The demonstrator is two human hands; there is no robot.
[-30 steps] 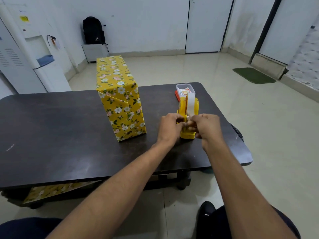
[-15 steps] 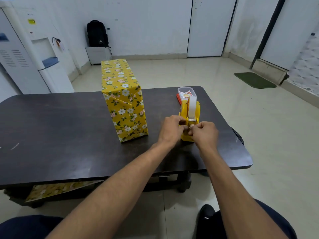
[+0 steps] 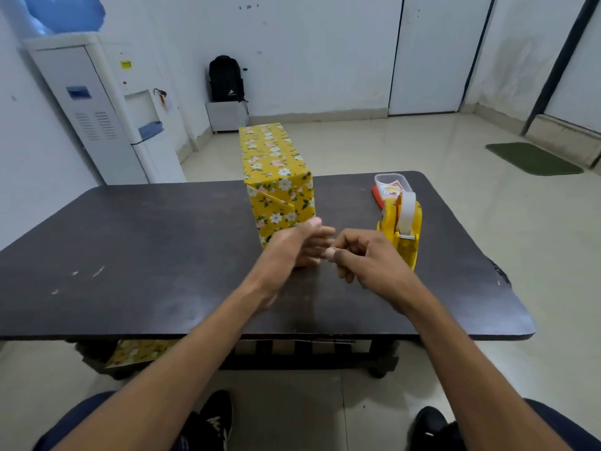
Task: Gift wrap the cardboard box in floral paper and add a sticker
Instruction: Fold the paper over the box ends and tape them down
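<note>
The box, wrapped in yellow floral paper, stands upright on the dark table, its folded end flap facing me. My left hand is right in front of the box's lower near corner and covers it. My right hand is beside it, fingertips meeting the left hand's. A short pale piece of tape is pinched between them. The yellow tape dispenser stands just right of my right hand. Behind it lies a small clear container with stickers.
Leftover floral paper sticks out from the shelf under the table. A water dispenser stands at the left wall, a black backpack on a white stand at the back, a green mat on the floor at right.
Both hands have left the tape dispenser and moved left together to the box's near corner. The view has tilted up and shifted slightly.
</note>
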